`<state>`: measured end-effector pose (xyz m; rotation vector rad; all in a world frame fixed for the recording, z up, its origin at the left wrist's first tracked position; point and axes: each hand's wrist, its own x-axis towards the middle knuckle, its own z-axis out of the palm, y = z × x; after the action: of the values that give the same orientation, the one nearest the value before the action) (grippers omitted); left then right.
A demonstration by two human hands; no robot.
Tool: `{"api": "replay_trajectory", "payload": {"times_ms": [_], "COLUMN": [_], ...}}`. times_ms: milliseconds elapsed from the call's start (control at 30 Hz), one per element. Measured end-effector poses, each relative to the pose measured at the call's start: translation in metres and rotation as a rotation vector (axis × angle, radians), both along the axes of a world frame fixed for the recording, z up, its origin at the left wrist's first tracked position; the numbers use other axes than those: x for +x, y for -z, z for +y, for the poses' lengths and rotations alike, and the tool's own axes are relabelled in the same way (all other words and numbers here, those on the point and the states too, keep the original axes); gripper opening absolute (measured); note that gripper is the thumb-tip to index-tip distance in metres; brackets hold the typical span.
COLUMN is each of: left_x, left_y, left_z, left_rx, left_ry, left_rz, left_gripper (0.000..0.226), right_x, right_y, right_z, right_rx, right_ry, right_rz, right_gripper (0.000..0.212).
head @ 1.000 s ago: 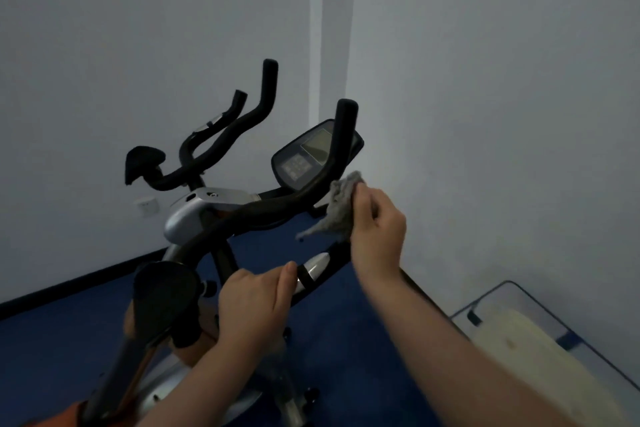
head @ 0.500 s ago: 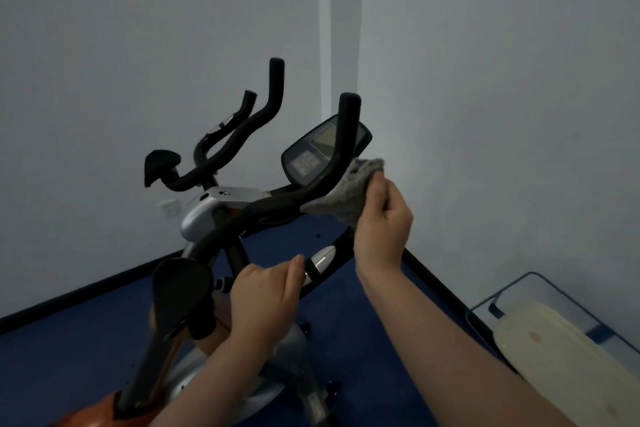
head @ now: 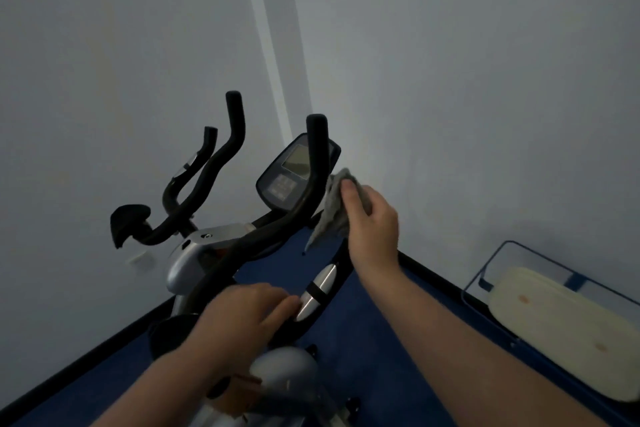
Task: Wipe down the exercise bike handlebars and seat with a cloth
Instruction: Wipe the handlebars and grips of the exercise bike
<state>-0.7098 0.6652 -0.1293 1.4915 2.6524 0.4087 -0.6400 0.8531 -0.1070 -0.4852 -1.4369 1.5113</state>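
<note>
Looking down at the lower middle of the frame, we see our left hand (head: 242,315) curled over the near black handlebar (head: 311,204), fingers closed around it just beside a silver sensor strip (head: 317,291). Below the hand sits the grey housing of the exercise bike (head: 284,374), blurred at the bottom edge.

Higher and to the right of centre, our right hand (head: 372,222) pinches a grey cloth (head: 334,208) between thumb and curled fingers, pressing it against the right side of the upright part of that same handlebar. The cloth hangs crumpled, its lower corner drooping toward the blue floor (head: 381,357).

Just behind the upright bar, touching it in the picture, is the console (head: 287,180) with its pale screen and button pad. Further to the left of centre, a second pair of black bars (head: 221,156) curves upward, and a dark pad (head: 128,222) sticks out at their left end.

At the lower right, a pale cream board (head: 561,329) lies inside a blue wire frame (head: 491,263) against the white wall (head: 485,80). We cannot make out the seat.
</note>
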Motion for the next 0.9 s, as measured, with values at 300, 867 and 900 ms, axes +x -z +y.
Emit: {"api": "replay_trajectory", "payload": {"times_ms": [300,867,900], "left_x": [-0.036,-0.039,-0.039], "left_y": [0.014,0.023,0.023], "left_z": [-0.035,-0.035,-0.035], "left_rx": [0.226,0.246,0.245], "left_ry": [0.068,0.090,0.086], "left_rz": [0.082,0.059,0.062], "left_gripper": [0.042,0.058,0.058], "right_x": [0.021,-0.015,-0.016], "right_y": [0.030,0.019,0.020], "right_z": [-0.022,-0.058,-0.062], "right_rx": [-0.380,-0.091,-0.038], "right_ry": [0.303,0.512,0.546], "right_rz": [0.173,-0.327,-0.366], "right_gripper": [0.025,0.042,0.045]}}
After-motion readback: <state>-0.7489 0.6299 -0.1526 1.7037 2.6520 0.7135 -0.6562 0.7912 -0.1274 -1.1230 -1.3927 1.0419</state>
